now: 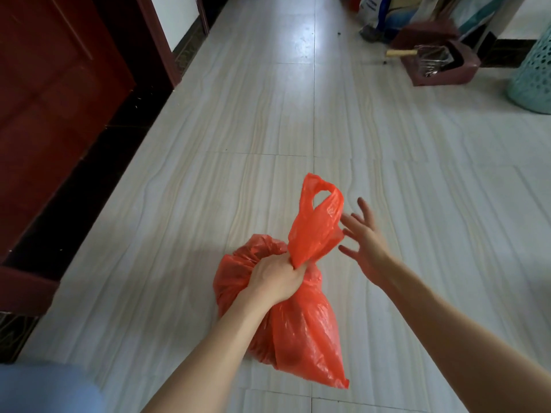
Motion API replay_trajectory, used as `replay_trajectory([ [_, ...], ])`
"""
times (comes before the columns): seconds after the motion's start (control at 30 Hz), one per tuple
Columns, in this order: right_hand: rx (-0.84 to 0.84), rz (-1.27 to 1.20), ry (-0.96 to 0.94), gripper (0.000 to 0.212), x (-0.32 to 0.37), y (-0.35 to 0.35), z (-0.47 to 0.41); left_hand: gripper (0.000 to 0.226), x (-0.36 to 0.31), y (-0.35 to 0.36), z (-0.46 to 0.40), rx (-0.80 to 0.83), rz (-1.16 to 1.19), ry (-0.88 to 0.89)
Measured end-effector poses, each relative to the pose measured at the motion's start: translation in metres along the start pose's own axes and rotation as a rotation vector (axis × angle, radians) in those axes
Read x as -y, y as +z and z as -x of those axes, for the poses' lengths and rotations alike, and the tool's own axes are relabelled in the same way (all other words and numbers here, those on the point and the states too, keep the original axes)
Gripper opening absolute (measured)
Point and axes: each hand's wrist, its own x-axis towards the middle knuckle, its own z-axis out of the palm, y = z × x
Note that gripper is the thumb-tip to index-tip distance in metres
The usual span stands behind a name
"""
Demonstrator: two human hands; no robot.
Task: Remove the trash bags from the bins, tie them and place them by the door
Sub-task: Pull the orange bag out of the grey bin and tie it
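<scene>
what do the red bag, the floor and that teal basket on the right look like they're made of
Red bag: thin plastic film, slightly glossy; it crinkles and bunches where the left hand grips its neck. Floor: probably glazed ceramic tile, with grout lines and window glare. Teal basket: likely moulded plastic, judging by its regular perforations.

Your left hand (275, 278) held the trash bag (301, 329) by its neck, low in the middle, over the floor (268, 114). The bag's handles (319, 222) stuck up above that hand. Your right hand (362, 236) was just to the right of the handles. The door (50, 93) stood far to your left. A bin (533, 76) and a dustpan (438, 58) sat far ahead on your right.
</scene>
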Motion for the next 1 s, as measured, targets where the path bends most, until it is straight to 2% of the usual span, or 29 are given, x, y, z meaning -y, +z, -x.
replay_trajectory([
  [0.03,0.066,0.006,0.039,0.065,-0.002,0.003,-0.001,0.055,0.0,-0.001,0.003,0.025,-0.009,0.009],
  [0.07,0.132,0.022,0.059,0.059,-0.003,0.006,-0.002,0.058,0.001,-0.001,0.005,0.046,-0.016,0.011],
  [0.13,0.211,0.174,0.052,0.026,0.003,0.01,-0.002,0.061,0.004,-0.002,0.006,0.074,0.017,-0.006],
  [0.17,0.234,0.268,0.043,0.018,0.006,0.011,-0.001,0.062,0.008,-0.003,0.007,0.085,0.058,-0.02],
  [0.33,0.326,0.58,0.211,0.038,0.012,0.007,0.002,0.06,0.02,-0.011,0.009,0.164,0.201,-0.002],
  [0.4,0.346,0.651,0.219,0.032,0.01,0.009,0.002,0.063,0.023,-0.008,0.008,0.208,0.214,0.022],
  [0.47,0.335,0.592,0.164,0.024,0.007,0.012,0.002,0.065,0.028,-0.004,0.006,0.251,0.279,0.034],
  [0.53,0.271,0.349,0.172,0.021,0.007,0.015,0.001,0.064,0.031,-0.003,0.005,0.274,0.431,0.024],
  [0.63,0.086,0.174,0.071,0.012,0.014,0.013,0.0,0.048,0.036,-0.006,0.007,0.241,0.688,-0.004],
  [0.7,-0.035,0.095,-0.032,0.013,0.022,0.01,-0.004,0.045,0.039,-0.01,0.009,0.267,0.893,-0.038],
  [0.77,-0.039,-0.011,-0.065,0.019,0.03,0.008,-0.004,0.044,0.045,-0.012,0.009,0.322,1.128,-0.114],
  [0.87,0.025,-0.16,0.005,0.02,0.032,0.003,-0.002,0.041,0.056,-0.017,0.009,0.312,1.389,-0.22],
  [1.0,0.103,-0.181,0.307,0.024,0.003,-0.013,0.003,0.042,0.07,-0.016,0.01,0.165,1.61,-0.247],
])
